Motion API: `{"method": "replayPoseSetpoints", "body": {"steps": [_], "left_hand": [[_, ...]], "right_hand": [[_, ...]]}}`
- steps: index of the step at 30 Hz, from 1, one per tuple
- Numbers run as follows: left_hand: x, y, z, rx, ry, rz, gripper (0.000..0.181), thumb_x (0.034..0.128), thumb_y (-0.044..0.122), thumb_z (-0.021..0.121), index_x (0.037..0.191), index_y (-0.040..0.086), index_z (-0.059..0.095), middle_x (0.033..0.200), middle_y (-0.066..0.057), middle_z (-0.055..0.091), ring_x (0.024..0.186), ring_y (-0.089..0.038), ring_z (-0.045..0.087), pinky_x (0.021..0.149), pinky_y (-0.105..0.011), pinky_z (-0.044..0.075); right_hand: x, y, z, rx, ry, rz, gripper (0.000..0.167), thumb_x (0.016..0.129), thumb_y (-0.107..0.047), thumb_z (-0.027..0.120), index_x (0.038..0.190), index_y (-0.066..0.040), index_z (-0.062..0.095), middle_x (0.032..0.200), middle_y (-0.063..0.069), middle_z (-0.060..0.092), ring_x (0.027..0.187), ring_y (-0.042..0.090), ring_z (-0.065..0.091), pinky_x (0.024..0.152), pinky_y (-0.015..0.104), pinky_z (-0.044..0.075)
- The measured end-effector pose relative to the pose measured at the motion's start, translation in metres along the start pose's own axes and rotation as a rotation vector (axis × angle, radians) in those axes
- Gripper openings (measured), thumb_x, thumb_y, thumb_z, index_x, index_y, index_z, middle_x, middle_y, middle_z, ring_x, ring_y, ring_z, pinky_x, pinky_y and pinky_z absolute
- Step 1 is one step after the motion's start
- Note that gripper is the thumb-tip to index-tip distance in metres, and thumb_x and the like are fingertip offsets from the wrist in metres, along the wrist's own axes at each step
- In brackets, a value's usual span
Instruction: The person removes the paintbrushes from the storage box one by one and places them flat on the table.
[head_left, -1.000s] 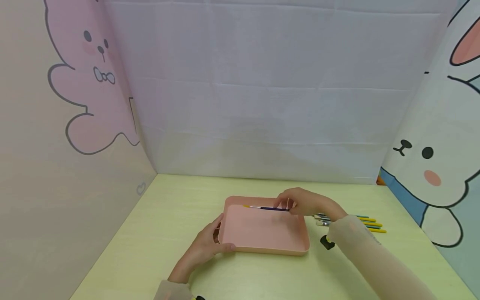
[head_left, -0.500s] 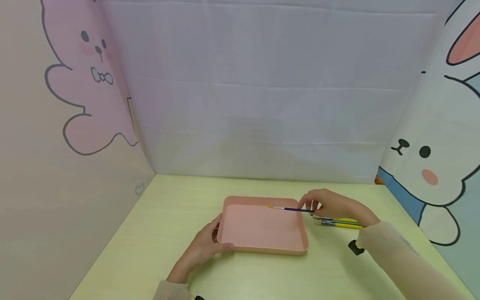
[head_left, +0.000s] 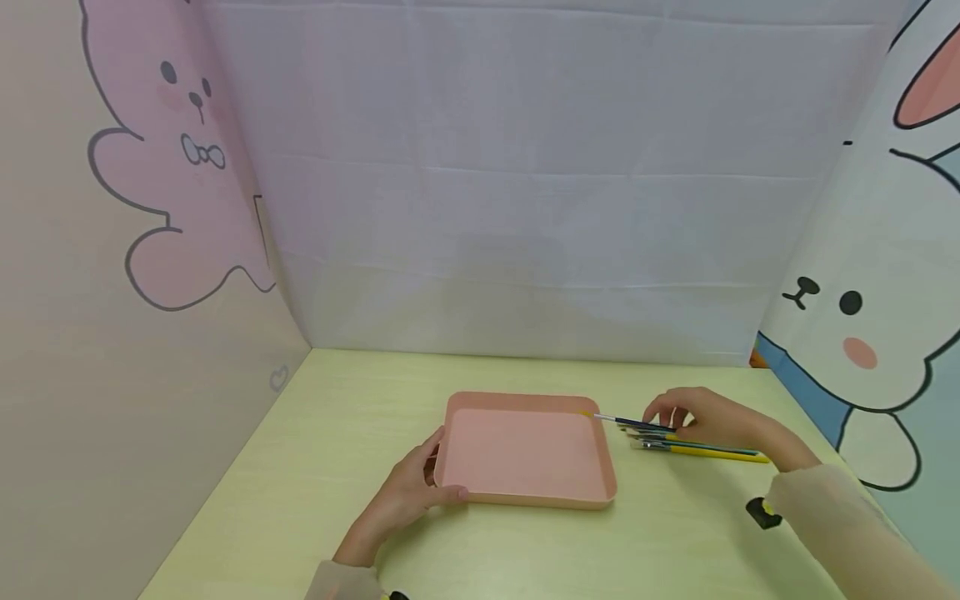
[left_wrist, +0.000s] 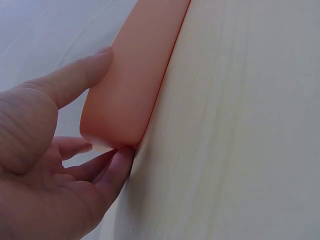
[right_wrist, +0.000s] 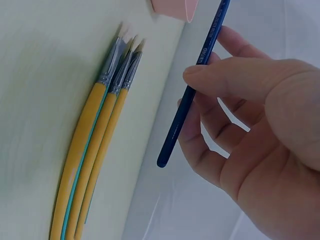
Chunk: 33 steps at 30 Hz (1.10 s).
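Note:
A dark blue paintbrush (right_wrist: 192, 92) is pinched between the thumb and fingers of my right hand (head_left: 712, 417). In the head view its yellowish tip reaches over the right rim of the pink tray (head_left: 525, 454), with the handle above the other brushes. My left hand (head_left: 408, 492) holds the tray's near left corner. The left wrist view shows the thumb against the tray's side wall (left_wrist: 135, 75) and fingers at its corner. Several paintbrushes (right_wrist: 92, 130) with yellow and teal handles lie side by side on the table, right of the tray, bristles pointing towards it.
The pale yellow table (head_left: 360, 400) is bounded by a white cloth (head_left: 480, 208) at the back. Cartoon-printed panels stand on the left (head_left: 187, 250) and right (head_left: 862, 333).
My right hand has moved rightward with the dark blue paintbrush, from above the tray to above the lying brushes. The left hand has stayed at the tray's corner.

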<state>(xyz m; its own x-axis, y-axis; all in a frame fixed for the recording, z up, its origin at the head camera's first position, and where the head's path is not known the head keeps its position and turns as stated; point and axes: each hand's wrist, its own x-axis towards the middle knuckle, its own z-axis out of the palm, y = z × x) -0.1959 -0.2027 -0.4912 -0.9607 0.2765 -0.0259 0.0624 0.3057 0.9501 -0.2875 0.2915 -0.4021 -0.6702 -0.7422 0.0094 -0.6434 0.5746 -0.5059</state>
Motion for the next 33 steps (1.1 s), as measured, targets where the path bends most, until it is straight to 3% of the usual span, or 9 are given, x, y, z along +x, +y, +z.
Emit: {"method": "replayPoseSetpoints", "body": {"steps": [4, 12, 17, 25, 33], "left_hand": [[-0.001, 0.001, 0.001, -0.010, -0.002, -0.003, 0.117, 0.0820, 0.023, 0.095, 0.170, 0.008, 0.020, 0.148, -0.014, 0.059, 0.125, -0.028, 0.061, 0.101, -0.038, 0.053], [0.000, 0.001, 0.002, 0.013, 0.007, -0.012, 0.118, 0.0820, 0.025, 0.095, 0.171, 0.008, 0.019, 0.148, -0.013, 0.059, 0.125, -0.027, 0.061, 0.102, -0.042, 0.052], [-0.001, 0.002, 0.002, 0.007, 0.016, -0.010, 0.117, 0.0822, 0.022, 0.095, 0.170, 0.006, 0.020, 0.152, -0.016, 0.056, 0.128, -0.029, 0.060, 0.105, -0.047, 0.052], [-0.002, 0.001, 0.001, 0.015, 0.012, -0.010, 0.116, 0.0828, 0.022, 0.094, 0.170, 0.006, 0.019, 0.153, -0.016, 0.056, 0.130, -0.029, 0.060, 0.105, -0.045, 0.052], [0.000, -0.001, 0.001, 0.016, 0.002, -0.007, 0.117, 0.0837, 0.024, 0.094, 0.170, 0.006, 0.018, 0.155, -0.015, 0.055, 0.131, -0.029, 0.059, 0.107, -0.045, 0.051]], "right_hand": [[-0.016, 0.008, 0.002, -0.008, 0.029, -0.004, 0.042, 0.092, 0.010, 0.074, 0.125, -0.016, 0.071, 0.110, -0.001, 0.070, 0.092, 0.012, 0.065, 0.076, 0.031, 0.059], [-0.047, 0.025, 0.008, 0.000, 0.020, 0.070, 0.038, 0.091, 0.009, 0.076, 0.123, -0.011, 0.071, 0.114, 0.004, 0.071, 0.093, 0.010, 0.065, 0.076, 0.029, 0.057], [-0.061, 0.038, 0.014, -0.012, 0.040, 0.043, 0.045, 0.086, 0.018, 0.072, 0.119, -0.011, 0.072, 0.106, 0.001, 0.069, 0.090, 0.008, 0.060, 0.073, 0.029, 0.055], [-0.064, 0.055, 0.029, -0.040, 0.083, -0.008, 0.053, 0.078, 0.026, 0.067, 0.112, -0.015, 0.074, 0.089, -0.013, 0.053, 0.078, 0.009, 0.046, 0.064, 0.026, 0.039], [-0.064, 0.061, 0.036, -0.129, 0.158, -0.024, 0.049, 0.080, 0.024, 0.069, 0.107, -0.015, 0.075, 0.091, -0.013, 0.059, 0.079, 0.004, 0.048, 0.065, 0.026, 0.044]]}}
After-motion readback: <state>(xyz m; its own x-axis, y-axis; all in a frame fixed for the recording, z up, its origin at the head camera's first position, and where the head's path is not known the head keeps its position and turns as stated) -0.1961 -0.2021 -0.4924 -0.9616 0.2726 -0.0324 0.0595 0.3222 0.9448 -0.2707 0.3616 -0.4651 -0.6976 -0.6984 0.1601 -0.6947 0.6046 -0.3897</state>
